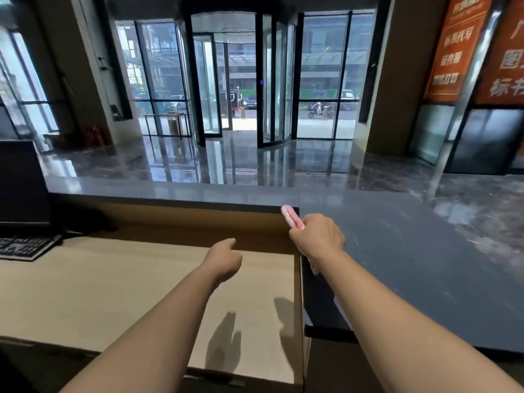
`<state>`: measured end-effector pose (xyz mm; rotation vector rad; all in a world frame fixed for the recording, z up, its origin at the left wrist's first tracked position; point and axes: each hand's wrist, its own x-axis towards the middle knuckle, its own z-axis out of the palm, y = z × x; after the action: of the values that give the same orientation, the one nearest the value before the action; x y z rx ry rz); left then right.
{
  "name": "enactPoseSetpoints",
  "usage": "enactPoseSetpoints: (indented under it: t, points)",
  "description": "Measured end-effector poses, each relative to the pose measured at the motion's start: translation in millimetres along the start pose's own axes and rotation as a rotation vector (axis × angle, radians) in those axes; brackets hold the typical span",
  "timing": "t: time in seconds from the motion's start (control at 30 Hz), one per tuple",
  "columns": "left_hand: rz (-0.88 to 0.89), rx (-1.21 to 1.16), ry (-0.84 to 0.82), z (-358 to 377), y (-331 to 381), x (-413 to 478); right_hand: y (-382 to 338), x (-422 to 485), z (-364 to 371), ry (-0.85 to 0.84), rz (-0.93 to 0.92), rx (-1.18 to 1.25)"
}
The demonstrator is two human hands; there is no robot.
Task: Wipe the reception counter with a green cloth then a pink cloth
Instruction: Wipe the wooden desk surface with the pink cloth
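Far left: a dark monitor [19, 180] stands on the light wooden desk [113, 285], with a keyboard [24, 246] just in front of it at the desk's left edge.

Centre: the left hand [224, 260] hangs above the desk, fingers curled loosely inward, thumb forward, holding nothing. Its shadow falls on the desk surface nearer the camera.

Right of centre: the right hand [319, 239] is closed around a pink cloth [292, 218]. A bunched end of the cloth projects from the far side of the fist. The hand sits at the left edge of the dark reception counter [425, 265], near the corner where the raised counter ledge meets the wider slab. Whether the cloth touches the counter cannot be determined; the region is blurred by motion.

The two hands are apart, the left lower and nearer.

Right: the counter top shows faint pale streaks across its dark surface.
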<state>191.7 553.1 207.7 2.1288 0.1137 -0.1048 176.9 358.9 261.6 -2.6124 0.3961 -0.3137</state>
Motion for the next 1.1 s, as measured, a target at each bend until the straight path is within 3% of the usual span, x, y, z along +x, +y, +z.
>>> enactPoseSetpoints:
  t: [0.17,0.4,0.73,0.9,1.0,1.1]
  points:
    - [-0.069,0.012,0.044,-10.7,-31.6,26.1,-35.4,22.4,40.7,-0.05,-0.081,-0.002]
    - [-0.17,0.032,0.014,-31.7,-86.5,64.7,-56.5,22.9,132.3,-0.187,-0.006,-0.188]
    - [-0.157,0.186,-0.296,-40.4,-168.7,122.4,-57.4,-2.0,231.6,-0.254,0.213,-0.274]
    - [-0.091,0.422,-0.412,-38.0,-217.2,130.4,-52.1,-31.6,279.5,-0.322,0.226,-0.394]
    - [-0.002,0.631,-0.448,-38.1,-232.8,128.4,-52.5,-40.2,296.1,-0.266,0.215,-0.379]
    - [0.136,0.766,-0.438,-39.7,-240.8,121.5,-40.4,-40.9,309.4,-0.078,0.078,-0.396]
